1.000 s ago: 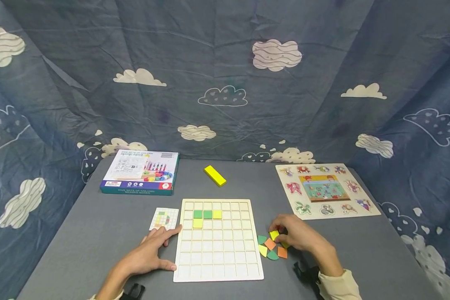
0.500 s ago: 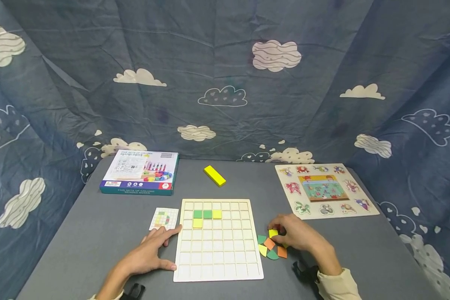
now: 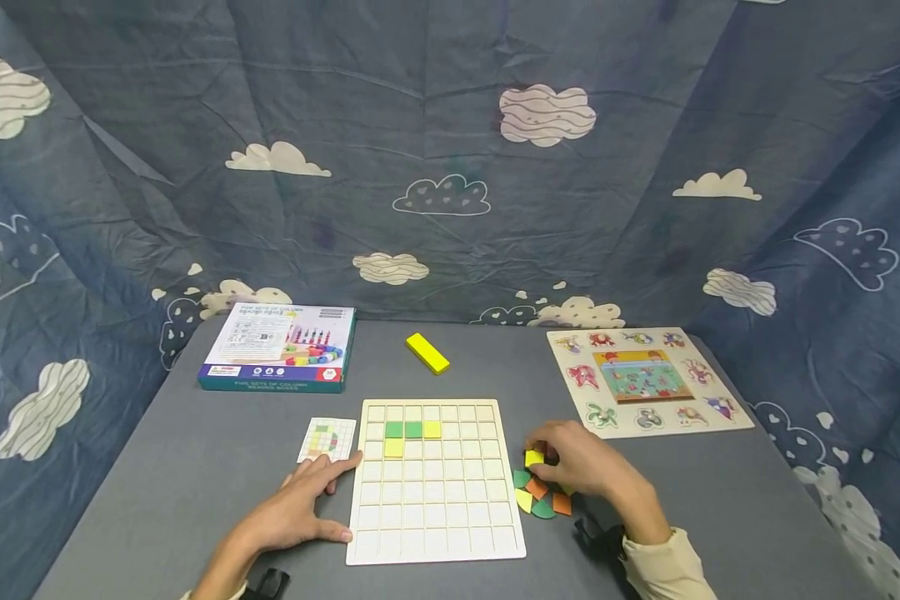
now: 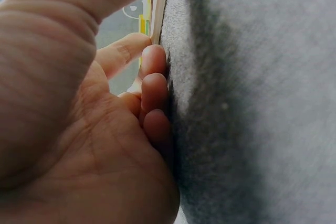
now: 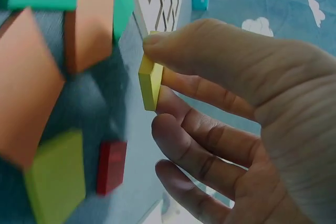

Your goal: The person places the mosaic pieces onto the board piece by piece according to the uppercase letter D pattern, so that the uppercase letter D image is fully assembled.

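My right hand pinches a yellow square tile between thumb and fingers, beside the loose tiles right of the white grid board. Near the board's upper left, two green tiles and a yellow tile sit in one row, with another yellow tile below the first green one. At the board's left edge, my left hand rests with thumb and index finger spread, their tips touching the rim. A small pattern card lies just beyond that hand.
Several loose tiles, such as an orange tile and a red tile, lie under and beside the right hand. Farther back are a boxed set, a yellow block and a picture puzzle board.
My right hand has moved slightly left with the yellow tile, which now shows lifted at the fingertips. The left hand has stayed at the board's edge. The view has shifted a little.
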The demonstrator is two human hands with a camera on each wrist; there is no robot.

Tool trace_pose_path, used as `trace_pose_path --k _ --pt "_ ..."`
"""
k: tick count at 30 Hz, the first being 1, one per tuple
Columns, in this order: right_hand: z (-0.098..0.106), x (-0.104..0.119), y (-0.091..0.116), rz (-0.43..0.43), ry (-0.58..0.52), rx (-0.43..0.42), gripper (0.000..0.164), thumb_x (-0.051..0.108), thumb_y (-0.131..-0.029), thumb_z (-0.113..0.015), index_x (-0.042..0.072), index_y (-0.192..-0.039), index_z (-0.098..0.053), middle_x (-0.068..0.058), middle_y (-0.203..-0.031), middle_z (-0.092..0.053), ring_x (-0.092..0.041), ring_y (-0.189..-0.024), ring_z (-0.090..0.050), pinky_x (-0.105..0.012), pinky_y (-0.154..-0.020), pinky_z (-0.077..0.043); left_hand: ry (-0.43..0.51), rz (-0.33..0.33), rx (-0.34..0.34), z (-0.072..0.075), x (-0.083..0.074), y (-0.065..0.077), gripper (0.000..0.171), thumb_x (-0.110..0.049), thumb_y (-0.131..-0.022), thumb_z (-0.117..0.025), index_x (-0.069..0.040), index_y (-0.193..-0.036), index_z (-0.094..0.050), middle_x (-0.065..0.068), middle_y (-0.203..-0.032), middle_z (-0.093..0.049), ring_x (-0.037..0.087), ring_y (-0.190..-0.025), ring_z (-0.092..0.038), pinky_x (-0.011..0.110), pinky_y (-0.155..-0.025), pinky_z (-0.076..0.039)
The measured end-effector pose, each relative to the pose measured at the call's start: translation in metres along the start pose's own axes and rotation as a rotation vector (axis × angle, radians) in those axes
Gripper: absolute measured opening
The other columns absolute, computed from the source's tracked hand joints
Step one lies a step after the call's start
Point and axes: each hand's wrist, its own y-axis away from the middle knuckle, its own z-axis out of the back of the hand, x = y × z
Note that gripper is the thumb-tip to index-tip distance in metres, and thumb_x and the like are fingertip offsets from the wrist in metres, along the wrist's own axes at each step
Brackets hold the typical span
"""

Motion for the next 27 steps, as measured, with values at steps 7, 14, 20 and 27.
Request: trace_pose_path --k 7,14,20,27 --pt "-0.005 0.015 -0.017 0.029 0.015 0.01 0.018 0.02 -0.086 -0.078 0.012 -0.102 -0.074 0.006 -0.089 -0.064 -0.007 -0.076 -0.056 -0.027 -0.069 -0.049 0.002 -0.018 -0.009 0.0 0.001 -0.001 0.098 -0.049 -0.069 -0.086 -0.017 -0.151 -0.045 -0.005 -0.091 -0.041 0.011 -0.091 -0.034 0.034 -0.083 -0.026" --pt "-0.011 0.032 -0.032 0.048 0.044 0.029 0.019 0.023 -0.086 -0.079 0.015 -0.103 -0.072 0.007 -0.091 -0.064 -0.01 -0.08 -0.057 -0.029 -0.071 -0.048 0.007 -0.033 -0.015 -0.002 0.002 0.0 0.098 -0.049 -0.069 -0.086 -0.015 -0.151 -0.045 -0.005 -0.091 -0.041 0.009 -0.09 -0.033 0.03 -0.081 -0.026" --pt "-0.015 0.044 -0.045 0.102 0.039 0.019 0.017 0.022 -0.086 -0.077 0.016 -0.102 -0.072 0.005 -0.089 -0.064 -0.009 -0.078 -0.057 -0.026 -0.07 -0.048 0.005 -0.04 -0.028 -0.002 0.002 0.001 0.098 -0.049 -0.068 -0.086 -0.016 -0.151 -0.046 -0.005 -0.091 -0.041 0.009 -0.09 -0.033 0.03 -0.081 -0.026" --pt "-0.017 0.056 -0.059 0.187 0.08 -0.025 0.016 0.021 -0.084 -0.076 0.016 -0.099 -0.073 0.006 -0.085 -0.06 -0.004 -0.071 -0.052 -0.021 -0.065 -0.044 -0.002 -0.035 -0.029 -0.002 0.001 0.001 0.097 -0.049 -0.068 -0.086 -0.016 -0.15 -0.046 -0.006 -0.091 -0.041 0.008 -0.089 -0.032 0.03 -0.081 -0.025"
